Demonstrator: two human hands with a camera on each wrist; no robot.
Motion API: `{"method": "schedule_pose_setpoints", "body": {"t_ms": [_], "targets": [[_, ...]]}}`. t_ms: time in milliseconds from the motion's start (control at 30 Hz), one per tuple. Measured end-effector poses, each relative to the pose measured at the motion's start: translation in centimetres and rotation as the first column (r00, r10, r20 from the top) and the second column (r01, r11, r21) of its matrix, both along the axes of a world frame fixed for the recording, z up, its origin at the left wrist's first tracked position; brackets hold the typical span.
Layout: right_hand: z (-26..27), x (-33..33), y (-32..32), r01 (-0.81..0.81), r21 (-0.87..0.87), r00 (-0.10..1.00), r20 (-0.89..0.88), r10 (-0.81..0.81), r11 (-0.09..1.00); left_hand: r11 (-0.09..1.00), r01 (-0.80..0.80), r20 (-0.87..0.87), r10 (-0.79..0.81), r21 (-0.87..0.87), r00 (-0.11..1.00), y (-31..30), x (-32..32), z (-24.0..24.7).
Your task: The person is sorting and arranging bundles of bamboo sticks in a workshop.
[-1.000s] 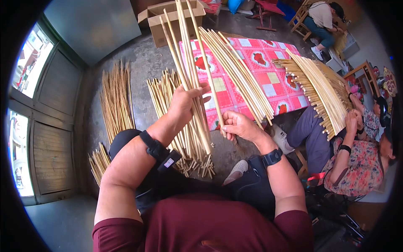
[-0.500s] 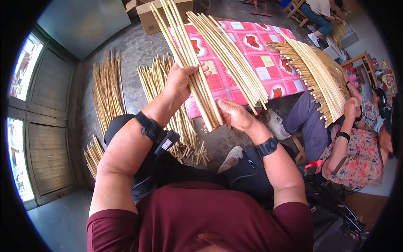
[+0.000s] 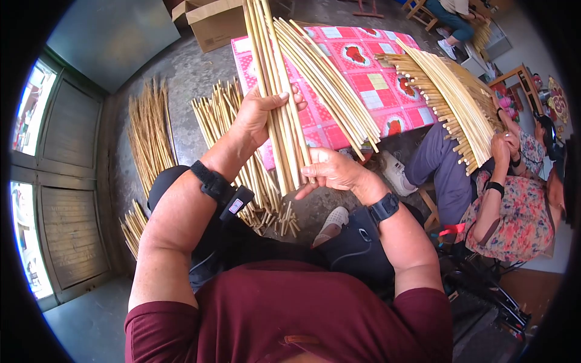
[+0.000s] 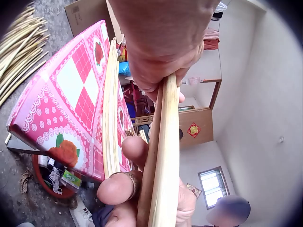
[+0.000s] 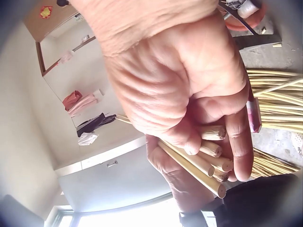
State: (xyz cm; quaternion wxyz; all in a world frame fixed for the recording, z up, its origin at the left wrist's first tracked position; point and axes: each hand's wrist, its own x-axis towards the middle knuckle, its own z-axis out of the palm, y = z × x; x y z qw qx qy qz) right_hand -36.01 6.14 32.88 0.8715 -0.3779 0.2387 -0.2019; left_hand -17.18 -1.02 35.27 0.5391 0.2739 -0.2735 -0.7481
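Note:
My left hand [image 3: 257, 115] grips a small bundle of pale stalks [image 3: 275, 72] around its lower half, thumb across the front. The stalks slant away from me, over the near left part of the pink-covered table. At their near ends is my right hand [image 3: 336, 169], its thumb pressed on the stalks and its fingers behind them. In the right wrist view the cut stalk ends [image 5: 208, 182] come out between thumb and fingers at uneven lengths. The left wrist view shows stalks [image 4: 165, 156] running edge-on between both hands.
Loose stalks [image 3: 330, 78] lie on the pink tablecloth [image 3: 375, 91]. On the floor are more stalks [image 3: 212, 115], a tasselled bundle [image 3: 148, 139] and short cut pieces [image 3: 290, 221]. At right a seated person [image 3: 508, 212] has a stack of stalks [image 3: 457, 103]. A cardboard box [image 3: 221, 27] stands behind.
The single stalk that my right hand held apart has joined the bundle in my left hand. My right hand has turned at the near ends, and the bundle stands steeper.

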Motion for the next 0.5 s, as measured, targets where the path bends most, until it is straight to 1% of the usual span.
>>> {"method": "schedule_pose_setpoints", "body": {"t_ms": [133, 167, 200, 267, 300, 367, 400, 433, 467, 500], "targets": [[-0.6, 0.1, 0.1, 0.004, 0.014, 1.0, 0.006, -0.004, 1.0, 1.0, 0.004, -0.021, -0.005, -0.027, 1.0, 0.1, -0.1, -0.1], [-1.1, 0.2, 0.0, -0.001, 0.011, 0.999, 0.043, 0.001, 1.0, 1.0, 0.011, -0.002, -0.011, -0.002, 1.0, 0.1, -0.1, 0.0], [-1.1, 0.1, 0.2, 0.017, 0.024, 0.999, 0.028, -0.017, 1.0, 1.0, 0.014, 0.007, -0.014, -0.018, 1.0, 0.1, 0.0, -0.1], [0.6, 0.7, 0.5, 0.05, 0.048, 0.999, 0.001, -0.05, 0.998, 0.999, 0.007, 0.019, -0.006, -0.037, 1.0, 0.1, -0.1, -0.2], [-0.3, 0.8, 0.1, 0.018, 0.035, 1.0, 0.019, -0.019, 0.999, 0.999, -0.031, 0.043, 0.032, -0.029, 0.999, 0.2, -0.1, -0.3], [-0.5, 1.2, 0.3, 0.034, -0.111, 0.997, -0.06, -0.041, 0.993, 0.996, -0.089, 0.088, 0.091, -0.02, 0.992, 0.7, -0.8, -0.1], [-0.6, 1.3, 0.3, 0.049, -0.187, 0.992, -0.102, -0.069, 0.981, 0.995, -0.092, 0.103, 0.096, -0.04, 0.99, 0.6, -0.9, -0.6], [-1.6, 1.4, 0.3, 0.057, -0.169, 0.991, -0.108, -0.076, 0.984, 0.995, -0.09, 0.123, 0.094, -0.04, 0.988, 0.8, -1.1, -0.5], [-1.6, 1.8, 0.5, 0.1, -0.159, 0.991, -0.077, -0.113, 0.982, 0.995, -0.088, 0.143, 0.093, -0.039, 0.985, 1.2, -1.2, -0.2], [-1.6, 1.8, 0.6, 0.082, -0.119, 0.994, -0.055, -0.089, 0.989, 0.998, -0.053, 0.167, 0.059, -0.042, 0.984, 1.5, -1.1, 0.2]]}}
